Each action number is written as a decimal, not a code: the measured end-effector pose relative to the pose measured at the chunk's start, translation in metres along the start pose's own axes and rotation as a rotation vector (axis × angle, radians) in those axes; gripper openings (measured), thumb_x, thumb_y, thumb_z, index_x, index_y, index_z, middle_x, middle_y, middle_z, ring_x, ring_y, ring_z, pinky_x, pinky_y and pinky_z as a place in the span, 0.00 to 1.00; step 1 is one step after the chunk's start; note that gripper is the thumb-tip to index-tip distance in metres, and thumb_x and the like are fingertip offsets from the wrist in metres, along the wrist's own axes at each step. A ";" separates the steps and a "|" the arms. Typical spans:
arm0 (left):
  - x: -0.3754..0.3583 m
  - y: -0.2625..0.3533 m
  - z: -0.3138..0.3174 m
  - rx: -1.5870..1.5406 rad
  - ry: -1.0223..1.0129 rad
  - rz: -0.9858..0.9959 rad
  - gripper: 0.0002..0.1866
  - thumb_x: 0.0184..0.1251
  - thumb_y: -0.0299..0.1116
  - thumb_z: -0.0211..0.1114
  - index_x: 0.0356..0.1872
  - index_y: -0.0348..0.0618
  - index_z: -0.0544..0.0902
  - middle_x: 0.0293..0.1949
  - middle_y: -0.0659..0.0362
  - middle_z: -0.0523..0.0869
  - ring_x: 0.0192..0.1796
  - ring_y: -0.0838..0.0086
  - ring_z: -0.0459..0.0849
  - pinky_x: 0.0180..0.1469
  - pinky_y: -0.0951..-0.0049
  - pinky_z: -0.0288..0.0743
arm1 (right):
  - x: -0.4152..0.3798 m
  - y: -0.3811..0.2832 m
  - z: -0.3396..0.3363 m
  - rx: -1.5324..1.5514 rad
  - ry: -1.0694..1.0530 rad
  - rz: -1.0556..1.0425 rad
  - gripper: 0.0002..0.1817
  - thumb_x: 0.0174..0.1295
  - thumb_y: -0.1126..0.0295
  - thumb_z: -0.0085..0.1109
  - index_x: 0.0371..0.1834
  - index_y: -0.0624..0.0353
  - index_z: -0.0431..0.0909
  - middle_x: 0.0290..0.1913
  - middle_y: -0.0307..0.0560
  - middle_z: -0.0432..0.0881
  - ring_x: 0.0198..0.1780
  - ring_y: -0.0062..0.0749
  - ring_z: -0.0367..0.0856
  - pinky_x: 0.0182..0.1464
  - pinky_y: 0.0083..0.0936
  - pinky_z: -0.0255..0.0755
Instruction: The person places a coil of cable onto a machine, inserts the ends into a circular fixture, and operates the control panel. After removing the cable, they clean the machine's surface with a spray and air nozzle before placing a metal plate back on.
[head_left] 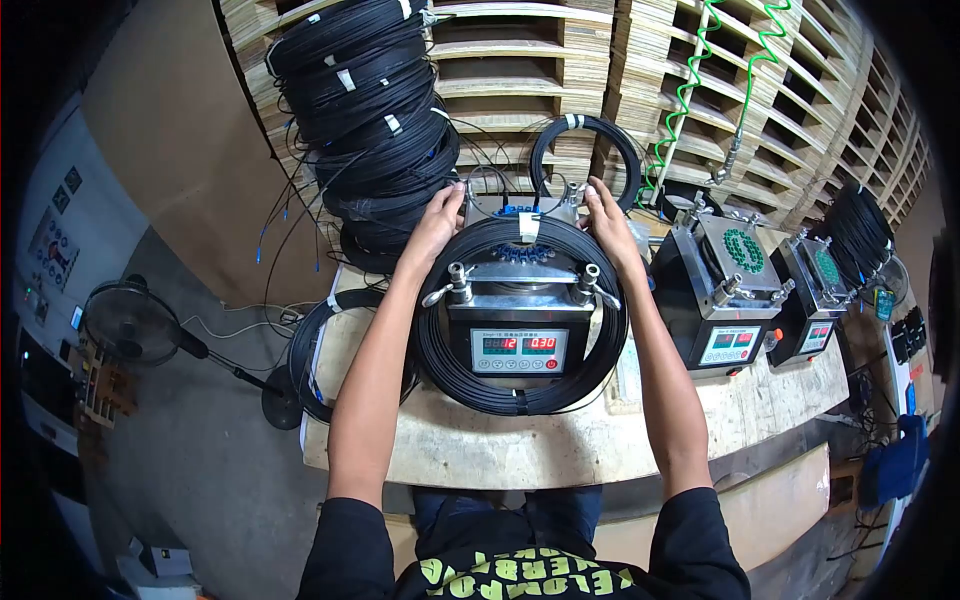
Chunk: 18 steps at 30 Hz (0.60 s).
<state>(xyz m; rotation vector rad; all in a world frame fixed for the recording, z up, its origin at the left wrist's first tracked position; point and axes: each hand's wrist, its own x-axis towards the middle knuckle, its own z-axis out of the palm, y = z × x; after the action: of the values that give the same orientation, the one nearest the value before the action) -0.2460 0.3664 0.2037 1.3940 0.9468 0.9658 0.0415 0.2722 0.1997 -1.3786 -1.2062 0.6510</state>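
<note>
A polishing machine (463, 335) with a red digital display (519, 345) stands before me on the bench. A coil of black cable (428, 345), bound with white tape at the top, rests around its front. Blue connectors (520, 211) sit at the machine's top behind the coil. My left hand (438, 222) has its fingers bent at the rear left corner clamp, which they mostly hide. At the rear right clamp (573, 192), my right hand (610, 222) closes its fingers beside the post; its handle is covered. Both front clamps (459, 284) show, their levers pointing outward.
Left of the machine rises a tall stack of black cable coils (365, 130). Two similar machines (712, 300) with green-dotted tops stand to the right. Wooden pallets (510, 65) line the back, green spiral hoses (690, 95) hang there, and a floor fan (135, 315) stands left.
</note>
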 end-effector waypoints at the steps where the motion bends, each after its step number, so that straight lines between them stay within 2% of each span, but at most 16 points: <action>1: -0.001 0.001 0.000 -0.004 0.001 -0.003 0.32 0.80 0.58 0.57 0.70 0.42 0.74 0.30 0.64 0.76 0.29 0.82 0.72 0.33 0.79 0.69 | 0.000 0.000 0.000 -0.006 0.000 -0.004 0.32 0.82 0.49 0.48 0.79 0.59 0.63 0.51 0.43 0.79 0.36 0.20 0.77 0.40 0.19 0.73; 7: -0.008 0.007 0.004 0.047 0.027 0.028 0.32 0.79 0.58 0.58 0.70 0.42 0.75 0.32 0.61 0.79 0.29 0.81 0.74 0.33 0.78 0.70 | 0.003 0.008 0.000 0.035 -0.034 -0.063 0.31 0.82 0.50 0.48 0.79 0.59 0.64 0.56 0.45 0.79 0.36 0.21 0.75 0.43 0.20 0.74; 11: -0.011 0.013 0.006 0.132 0.094 0.047 0.32 0.79 0.56 0.59 0.71 0.41 0.74 0.33 0.60 0.81 0.30 0.80 0.75 0.35 0.77 0.71 | 0.006 0.017 0.001 0.031 0.009 -0.122 0.29 0.82 0.52 0.47 0.78 0.60 0.65 0.55 0.51 0.81 0.36 0.23 0.80 0.41 0.23 0.76; 14: -0.024 0.026 0.013 0.213 0.101 0.188 0.30 0.80 0.51 0.59 0.70 0.39 0.76 0.33 0.62 0.81 0.31 0.79 0.74 0.37 0.76 0.72 | 0.010 0.026 0.001 0.040 0.024 -0.152 0.27 0.82 0.58 0.49 0.77 0.60 0.65 0.57 0.53 0.81 0.37 0.26 0.82 0.43 0.25 0.78; 16: -0.015 0.019 0.010 0.214 0.072 0.250 0.26 0.81 0.47 0.58 0.68 0.37 0.78 0.34 0.63 0.81 0.31 0.80 0.73 0.37 0.76 0.71 | 0.014 0.034 -0.001 0.082 0.007 -0.111 0.26 0.81 0.60 0.50 0.77 0.59 0.65 0.56 0.53 0.81 0.37 0.27 0.83 0.42 0.25 0.78; 18: -0.012 0.015 0.008 0.212 0.051 0.265 0.24 0.81 0.43 0.58 0.67 0.37 0.79 0.34 0.64 0.80 0.31 0.80 0.73 0.36 0.77 0.70 | 0.017 0.036 -0.005 0.145 -0.031 -0.012 0.25 0.81 0.61 0.52 0.77 0.56 0.65 0.47 0.50 0.84 0.36 0.26 0.84 0.38 0.24 0.77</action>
<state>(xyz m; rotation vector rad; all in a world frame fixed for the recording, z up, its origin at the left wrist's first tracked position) -0.2427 0.3516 0.2179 1.7126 0.9383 1.1269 0.0617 0.2919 0.1709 -1.2435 -1.1677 0.7394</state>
